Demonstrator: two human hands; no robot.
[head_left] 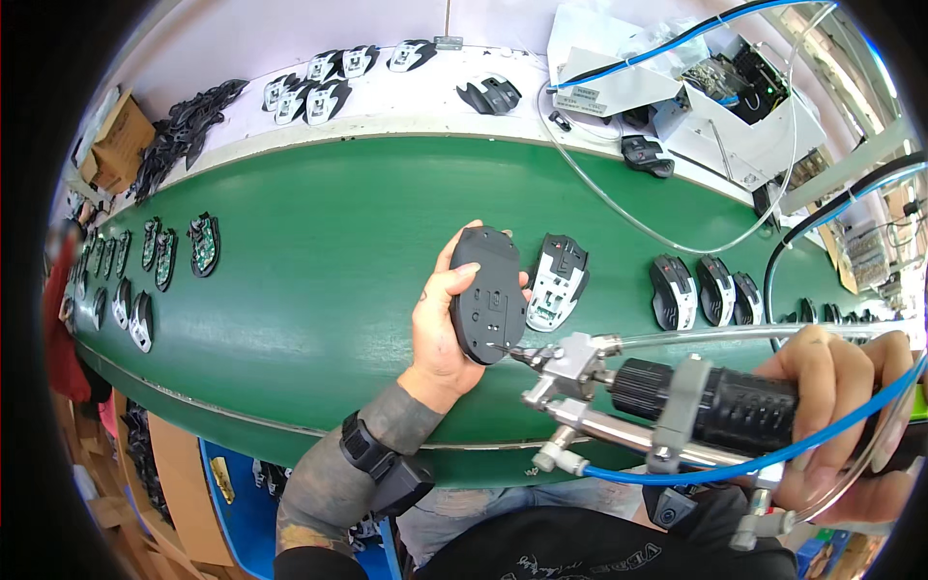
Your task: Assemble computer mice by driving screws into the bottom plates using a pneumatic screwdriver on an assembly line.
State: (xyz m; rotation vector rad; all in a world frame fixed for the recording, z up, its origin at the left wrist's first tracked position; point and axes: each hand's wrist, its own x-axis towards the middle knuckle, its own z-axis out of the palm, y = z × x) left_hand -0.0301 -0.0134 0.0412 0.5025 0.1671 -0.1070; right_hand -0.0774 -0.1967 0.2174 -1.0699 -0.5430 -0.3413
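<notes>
My left hand (440, 319) grips a black computer mouse (488, 290), its underside turned up. The thumb presses on the mouse's left edge, and fingertips show at its right side. From the right, my right hand (836, 396) is wrapped round the black body of an electric screwdriver (735, 401) with metal fittings and air hoses. The screwdriver's tip meets the lower part of the mouse's underside; whether a screw sits there is too small to tell. Just right of my left hand lies a half-assembled mouse (558, 285), white with a black top part.
Several black-and-white mice (674, 293) stand at the right on the green belt (338, 222). Circuit-board halves (204, 244) and white shells (141, 321) lie at the left. A back shelf holds more mice (327, 101) and a white machine (677, 116). A hose (619, 213) loops over the belt.
</notes>
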